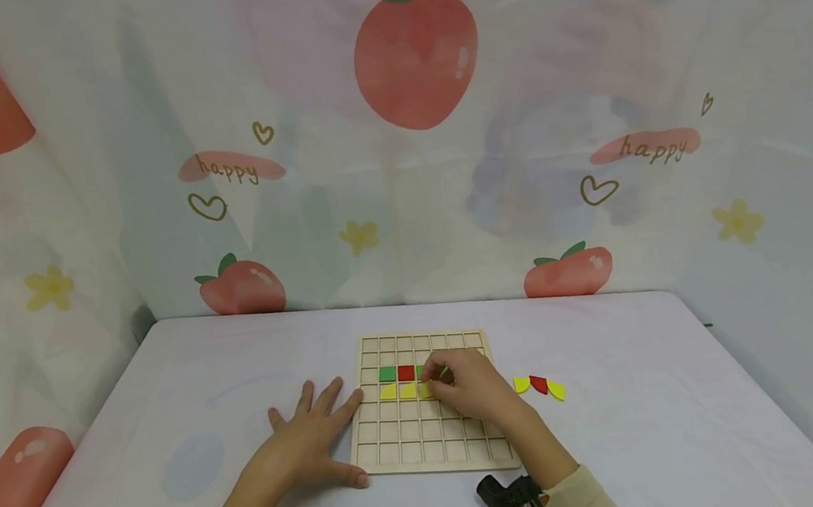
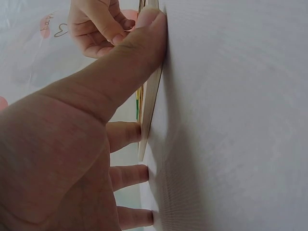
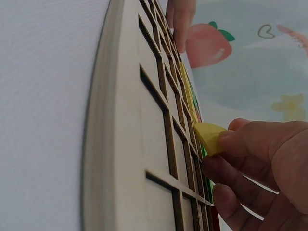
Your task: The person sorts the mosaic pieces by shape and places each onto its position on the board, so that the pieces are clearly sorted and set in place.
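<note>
A wooden grid board [image 1: 433,451] lies on the table. One of its rows holds a green piece [image 1: 387,374] and a red piece [image 1: 406,373], with more green partly hidden by my right hand [image 1: 471,386]. The row nearer me has yellow pieces [image 1: 408,390]. In the right wrist view, that hand pinches a yellow rounded piece [image 3: 209,138] between thumb and fingers, its edge right at the grid. My left hand [image 1: 303,445] is spread flat at the board's left side, index fingertip at the edge and thumb by the near corner.
Right of the board lie a yellow piece [image 1: 521,384], a red piece [image 1: 539,385] and another yellow piece [image 1: 556,389]. Black camera mounts [image 1: 506,494] sit at both wrists. A printed cloth [image 1: 402,205] hangs behind the white table [image 1: 638,443].
</note>
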Demonstrator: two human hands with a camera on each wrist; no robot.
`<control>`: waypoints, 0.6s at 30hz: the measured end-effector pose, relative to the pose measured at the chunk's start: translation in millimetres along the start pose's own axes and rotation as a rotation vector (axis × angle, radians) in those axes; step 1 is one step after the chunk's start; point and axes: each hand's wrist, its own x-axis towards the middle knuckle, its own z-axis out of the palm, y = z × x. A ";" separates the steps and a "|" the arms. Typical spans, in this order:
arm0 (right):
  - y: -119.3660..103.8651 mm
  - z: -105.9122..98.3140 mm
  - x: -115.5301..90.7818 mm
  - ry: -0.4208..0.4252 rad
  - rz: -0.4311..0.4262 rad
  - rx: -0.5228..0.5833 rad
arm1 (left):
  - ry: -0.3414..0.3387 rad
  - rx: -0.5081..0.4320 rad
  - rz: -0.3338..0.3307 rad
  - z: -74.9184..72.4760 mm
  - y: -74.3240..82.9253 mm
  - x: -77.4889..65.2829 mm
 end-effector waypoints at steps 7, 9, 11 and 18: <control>1.9 2.3 1.3 0.010 -0.002 -0.009 | -0.002 -0.007 0.001 -0.4 0.5 -1.2; 2.3 3.2 1.6 0.010 -0.004 -0.014 | -0.002 -0.007 0.001 -0.5 0.5 -1.2; 3.0 4.0 1.8 0.013 -0.011 -0.018 | -0.001 -0.007 0.003 -0.5 0.5 -1.2; 1.9 3.5 1.2 0.006 -0.023 -0.039 | 0.004 -0.012 0.009 -0.1 -0.1 -1.1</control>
